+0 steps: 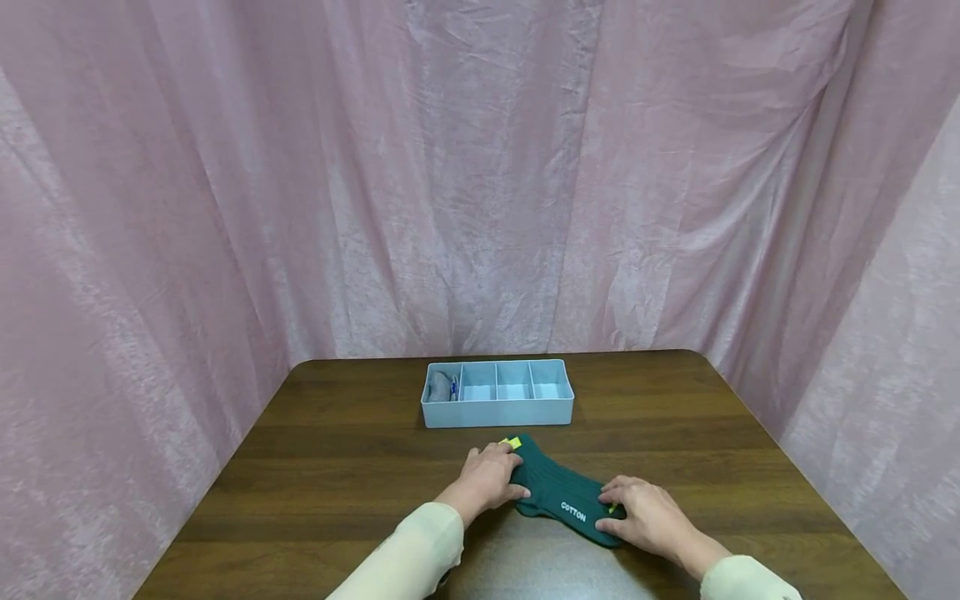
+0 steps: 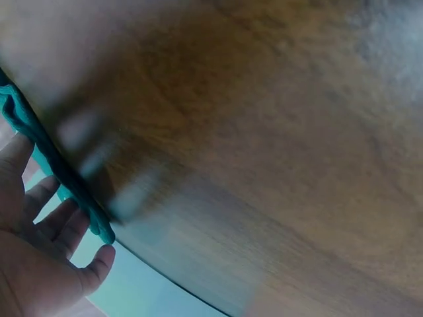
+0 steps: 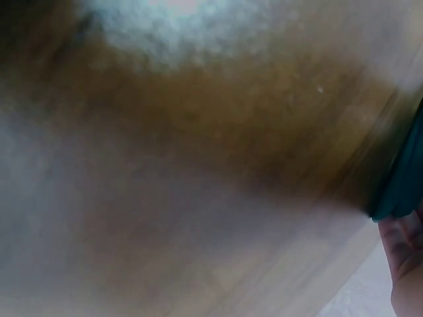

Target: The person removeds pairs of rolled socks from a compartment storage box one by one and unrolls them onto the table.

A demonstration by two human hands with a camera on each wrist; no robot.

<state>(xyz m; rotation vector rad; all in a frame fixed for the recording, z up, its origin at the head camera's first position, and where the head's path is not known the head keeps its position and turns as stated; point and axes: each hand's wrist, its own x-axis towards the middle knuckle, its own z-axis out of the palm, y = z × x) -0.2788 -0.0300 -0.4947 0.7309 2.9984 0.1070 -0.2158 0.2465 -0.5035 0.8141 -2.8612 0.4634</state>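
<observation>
A dark green sock (image 1: 558, 487) with white "COTTON" lettering and small yellow patches lies stretched out at the near middle of the table. My left hand (image 1: 489, 481) rests on its left end, fingers spread over the edge by a yellow patch. In the left wrist view, the fingertips of the left hand (image 2: 49, 228) meet the green fabric (image 2: 56, 162), thumb apart. At the sock's right end, my right hand (image 1: 647, 514) touches the fabric with thumb and fingers apart. Only part of the right hand (image 3: 403, 254) shows at the right wrist view's edge, beneath the sock (image 3: 403, 175).
Behind the sock stands a pale blue box (image 1: 498, 413) with several compartments in a row. Its leftmost compartment holds a grey bundle (image 1: 440, 387) with a bit of blue. The brown wooden table (image 1: 322, 467) has rounded far corners, and pink curtains (image 1: 480, 175) hang around it.
</observation>
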